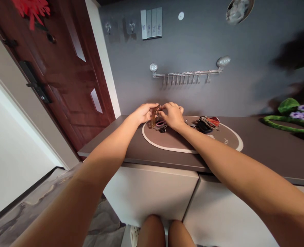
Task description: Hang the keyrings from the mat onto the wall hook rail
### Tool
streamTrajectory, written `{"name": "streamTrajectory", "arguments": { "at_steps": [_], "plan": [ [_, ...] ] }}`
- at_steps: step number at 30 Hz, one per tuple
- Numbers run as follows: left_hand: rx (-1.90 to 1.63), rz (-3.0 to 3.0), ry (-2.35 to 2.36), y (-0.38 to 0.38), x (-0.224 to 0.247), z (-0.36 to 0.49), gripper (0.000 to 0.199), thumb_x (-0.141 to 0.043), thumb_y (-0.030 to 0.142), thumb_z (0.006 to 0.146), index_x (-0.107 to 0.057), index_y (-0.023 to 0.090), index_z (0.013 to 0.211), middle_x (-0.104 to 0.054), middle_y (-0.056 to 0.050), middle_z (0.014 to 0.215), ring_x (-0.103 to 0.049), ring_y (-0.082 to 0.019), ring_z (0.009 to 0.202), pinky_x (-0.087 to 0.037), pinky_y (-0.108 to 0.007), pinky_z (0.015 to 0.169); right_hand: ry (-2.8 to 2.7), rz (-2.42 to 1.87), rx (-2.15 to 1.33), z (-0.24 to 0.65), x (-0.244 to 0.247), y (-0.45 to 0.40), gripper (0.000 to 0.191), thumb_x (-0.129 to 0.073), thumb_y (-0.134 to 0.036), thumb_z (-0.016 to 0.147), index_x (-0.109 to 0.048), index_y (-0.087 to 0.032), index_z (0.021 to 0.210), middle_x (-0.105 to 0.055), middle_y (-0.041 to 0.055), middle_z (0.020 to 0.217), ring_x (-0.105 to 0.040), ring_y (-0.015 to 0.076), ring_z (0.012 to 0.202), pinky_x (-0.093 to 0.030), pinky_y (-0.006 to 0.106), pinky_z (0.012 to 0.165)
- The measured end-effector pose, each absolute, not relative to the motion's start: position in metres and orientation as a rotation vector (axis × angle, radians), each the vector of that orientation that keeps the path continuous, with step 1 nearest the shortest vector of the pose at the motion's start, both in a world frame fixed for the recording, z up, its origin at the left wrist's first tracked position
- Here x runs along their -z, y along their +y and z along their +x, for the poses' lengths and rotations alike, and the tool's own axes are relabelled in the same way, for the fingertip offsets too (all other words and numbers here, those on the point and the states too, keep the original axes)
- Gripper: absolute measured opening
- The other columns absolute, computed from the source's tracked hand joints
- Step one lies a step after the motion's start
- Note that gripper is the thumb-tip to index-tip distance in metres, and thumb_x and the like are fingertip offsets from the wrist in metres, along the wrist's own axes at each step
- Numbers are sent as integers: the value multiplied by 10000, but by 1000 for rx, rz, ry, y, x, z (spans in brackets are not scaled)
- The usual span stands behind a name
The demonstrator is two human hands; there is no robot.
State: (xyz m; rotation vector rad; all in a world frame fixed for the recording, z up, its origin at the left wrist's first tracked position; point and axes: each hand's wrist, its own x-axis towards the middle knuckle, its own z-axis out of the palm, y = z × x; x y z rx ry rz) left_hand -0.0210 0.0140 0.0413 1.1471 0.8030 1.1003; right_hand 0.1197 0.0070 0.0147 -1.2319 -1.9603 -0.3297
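My left hand (144,113) is closed on a brown strap (153,118), perhaps leather, which hangs down from its fingertips. Facing it, my right hand (174,115) pinches at the strap's upper end, where something small and metallic shows; its detail is too fine to make out. Both hands are over an oval brown mat (177,145) with a pale border. Below the fingers lies a bunch of keys (162,129) with a pink loop, partly covered by the right hand. To the right sit a black pouch-like item (204,127), a braided cord and a red card-like piece (213,120).
The mat lies on a dark countertop (265,147) above white cabinet doors (152,192). A clear rail with several hooks (186,73) is fixed to the grey wall behind. Green foliage with purple flowers (301,111) stands right; a dark red door (64,68) is left.
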Motion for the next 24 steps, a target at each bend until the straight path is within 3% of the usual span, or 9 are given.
{"name": "streamTrajectory", "arguments": {
  "at_steps": [13,21,24],
  "plan": [
    [-1010,1054,941,14,-47,-32,170,-528,229,761,-511,136,620,-493,28,481,-470,-57,422,-464,-282,610,-1924,-1217,318,122,-22,2,227,-352,-303,846,-562,-222,877,-562,70,960,-429,214,940,-219,352,809],
    [-973,1192,933,22,-37,-36,21,-534,185,736,-535,164,740,-509,33,529,-467,-58,439,-455,-262,566,-1931,-1155,258,121,-25,-1,265,-246,-273,873,-503,-210,871,-558,57,923,-435,188,906,-250,314,788],
    [-963,1309,902,20,-34,-32,51,-551,147,706,-540,160,755,-522,25,556,-475,-60,460,-449,-243,547,-1910,-1155,229,121,-26,-2,274,-233,-293,877,-493,-206,884,-555,55,936,-441,183,901,-263,305,776]
  ]
}}
